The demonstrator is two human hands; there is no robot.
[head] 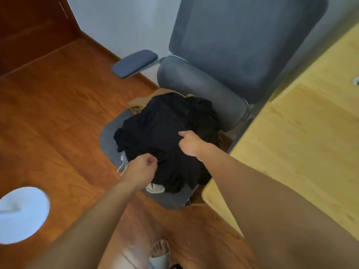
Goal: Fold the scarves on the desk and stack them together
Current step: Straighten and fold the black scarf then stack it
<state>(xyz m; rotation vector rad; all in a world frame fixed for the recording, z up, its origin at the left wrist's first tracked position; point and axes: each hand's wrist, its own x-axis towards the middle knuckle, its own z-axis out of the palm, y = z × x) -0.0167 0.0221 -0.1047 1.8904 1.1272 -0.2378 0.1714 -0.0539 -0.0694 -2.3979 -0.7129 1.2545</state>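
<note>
Both hands (140,168) (189,143) grip a crumpled black scarf (159,129), long axis unclear.

– What stands by the wall?

– A grey office chair (233,61) with a padded armrest (135,63), drawn up beside the light wooden tabletop (303,136) at the right.

– And lower down?

– A reddish wooden floor (54,117). A round white object (21,214), blurred, sits at the left edge. At the bottom, a foot in a pale sandal (160,253) rests on the boards.
</note>
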